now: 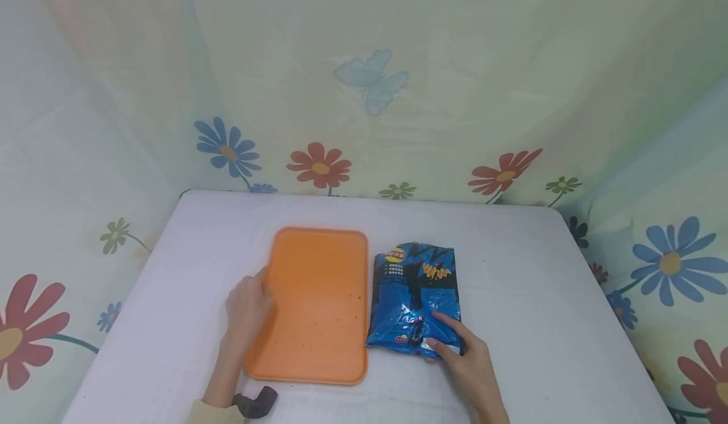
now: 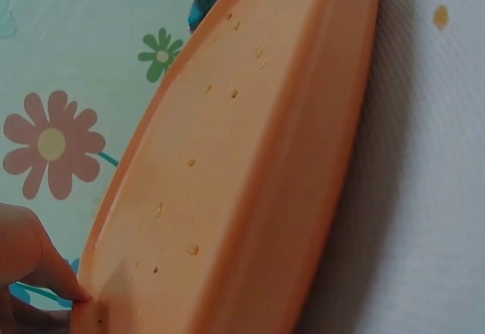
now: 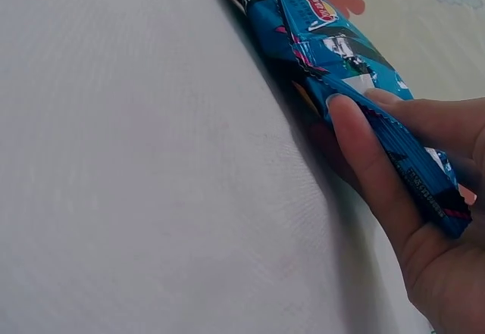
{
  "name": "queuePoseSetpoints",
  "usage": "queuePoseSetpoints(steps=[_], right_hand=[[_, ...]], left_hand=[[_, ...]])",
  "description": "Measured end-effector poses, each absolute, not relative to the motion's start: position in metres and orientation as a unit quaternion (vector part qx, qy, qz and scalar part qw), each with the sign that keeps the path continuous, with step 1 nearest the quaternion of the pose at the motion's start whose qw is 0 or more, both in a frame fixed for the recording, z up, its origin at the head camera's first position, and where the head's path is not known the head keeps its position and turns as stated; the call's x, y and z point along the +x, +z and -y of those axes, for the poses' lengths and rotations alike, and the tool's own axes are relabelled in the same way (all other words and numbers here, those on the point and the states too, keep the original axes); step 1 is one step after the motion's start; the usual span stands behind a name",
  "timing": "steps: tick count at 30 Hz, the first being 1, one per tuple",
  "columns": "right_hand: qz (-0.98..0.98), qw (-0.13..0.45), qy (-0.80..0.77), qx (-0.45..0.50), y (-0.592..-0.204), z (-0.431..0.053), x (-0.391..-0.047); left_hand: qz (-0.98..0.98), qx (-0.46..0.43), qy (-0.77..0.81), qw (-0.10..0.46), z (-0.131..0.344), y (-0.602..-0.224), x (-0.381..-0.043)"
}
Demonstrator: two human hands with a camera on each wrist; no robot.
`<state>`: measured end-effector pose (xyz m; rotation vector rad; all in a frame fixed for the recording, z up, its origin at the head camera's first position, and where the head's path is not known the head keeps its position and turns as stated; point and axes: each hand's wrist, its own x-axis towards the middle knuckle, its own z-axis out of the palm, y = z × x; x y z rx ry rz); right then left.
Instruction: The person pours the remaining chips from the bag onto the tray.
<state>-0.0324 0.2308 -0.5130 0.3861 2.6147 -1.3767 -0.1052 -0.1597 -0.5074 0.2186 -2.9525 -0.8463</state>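
Note:
An orange tray (image 1: pixel 315 285) with small crumbs on it lies left of centre on the table. My left hand (image 1: pixel 248 304) grips its left rim, with the thumb over the edge in the left wrist view. To the right of the tray is a blue bag of chips (image 1: pixel 414 297), its lower left corner close to the tray's rim. My right hand (image 1: pixel 469 364) pinches the bag's near right corner between thumb and fingers. In the right wrist view the bag's crimped end (image 3: pixel 402 152) shows between the digits.
A white cloth covers the table (image 1: pixel 540 310). A dark strap-like piece (image 1: pixel 256 402) sits at my left wrist. Behind and beside the table hangs a flowered curtain (image 1: pixel 370 146). A small yellowish spot (image 2: pixel 441 17) shows on the white cloth beside the tray.

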Motion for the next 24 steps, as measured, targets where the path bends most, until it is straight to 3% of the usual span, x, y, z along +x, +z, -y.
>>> queuePoseSetpoints(steps=[9,24], right_hand=[[-0.866,0.077,-0.475,0.139,-0.506,-0.232,-0.031],[-0.883,-0.010,-0.464,0.075,-0.473,-0.238,-0.034]], left_hand=[[0.957,0.074,-0.281,0.017,0.162,-0.507,-0.105],[0.954,0.082,-0.287,0.015,0.161,-0.509,-0.107]])
